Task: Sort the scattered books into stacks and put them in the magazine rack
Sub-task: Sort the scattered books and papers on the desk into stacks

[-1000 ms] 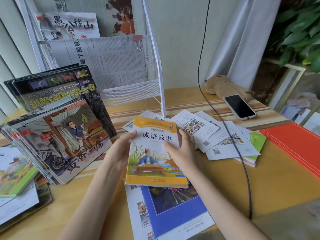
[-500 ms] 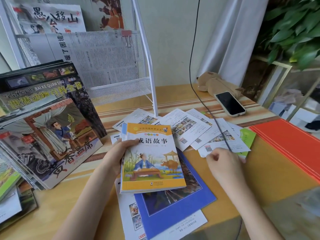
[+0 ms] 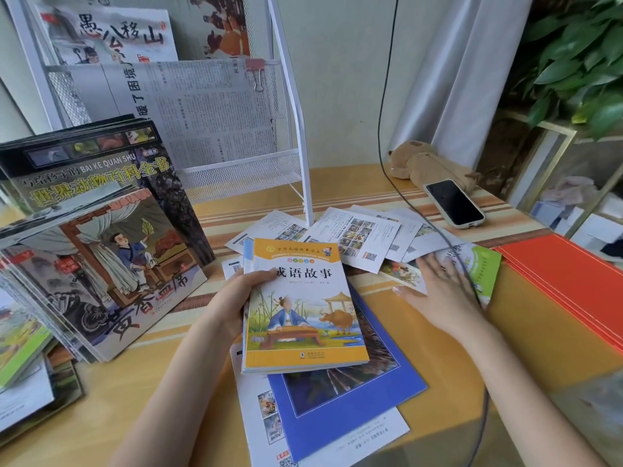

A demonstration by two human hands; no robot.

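Note:
My left hand [image 3: 236, 298] grips the left edge of a small stack topped by an orange-and-white storybook [image 3: 303, 311], held just above the table. Under it lies a blue-covered book [image 3: 347, 396] on white booklets. My right hand [image 3: 441, 291] rests flat, fingers spread, on the scattered white booklets [image 3: 364, 237] and a green-edged book [image 3: 485, 267]. The white mesh magazine rack [image 3: 242, 173] stands at the back with newspapers and books in it. A pile of large picture books [image 3: 101, 264] leans at the left.
A phone [image 3: 453, 203] and a brown plush toy [image 3: 421, 163] lie at the back right. Red folders [image 3: 566, 284] sit at the right edge. A black cable [image 3: 394, 183] hangs down and crosses the booklets. More books [image 3: 23, 375] are stacked at the far left.
My right hand let go of the orange storybook and moved right onto the scattered booklets. My left hand alone holds the book stack now.

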